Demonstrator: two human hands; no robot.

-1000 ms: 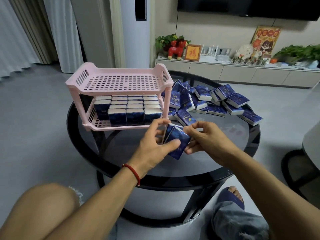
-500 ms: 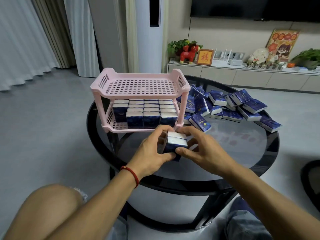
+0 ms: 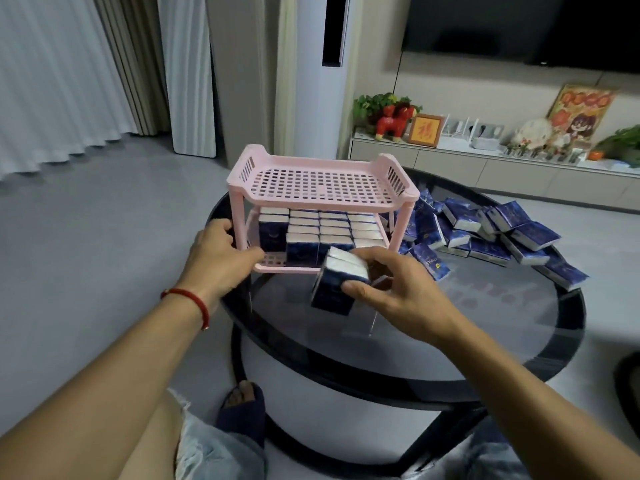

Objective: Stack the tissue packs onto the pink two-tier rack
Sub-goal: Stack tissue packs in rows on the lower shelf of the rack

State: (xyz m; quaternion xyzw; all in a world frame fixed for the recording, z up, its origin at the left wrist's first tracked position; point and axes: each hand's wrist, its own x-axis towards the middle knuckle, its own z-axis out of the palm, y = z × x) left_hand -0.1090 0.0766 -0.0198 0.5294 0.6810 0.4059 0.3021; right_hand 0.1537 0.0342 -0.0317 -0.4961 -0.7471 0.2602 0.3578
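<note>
**Blue packs in hand at the pink rack**

Denim knees and a dark slipper [image 3: 242,415] fill the bottom edge of the frame, cut off below. Above them, at centre, the right hand [image 3: 394,292] clasps a small bundle of blue tissue packs [image 3: 337,284], thumb across the front, white ends tilted up; how many packs are in the bundle is hard to tell. It hangs just in front of the lower shelf. Left of centre, the left hand [image 3: 216,258], a red cord [image 3: 188,299] on its wrist, curls round the near left leg of the pink two-tier rack [image 3: 322,183]; its fingertips are hidden behind the post. The rack stands on a round black glass table [image 3: 450,344]. Its lower tier is packed with rows of upright packs [image 3: 322,230], its top tier bare mesh. Right of the rack, a loose heap of packs [image 3: 491,230] sprawls toward the table's far rim, partly hidden by the rack's right legs. Farther back, upper right, a low cabinet [image 3: 485,168] carries small ornaments, too blurred to name, beneath a dark screen [image 3: 519,26] cropped by the frame's top.
</note>
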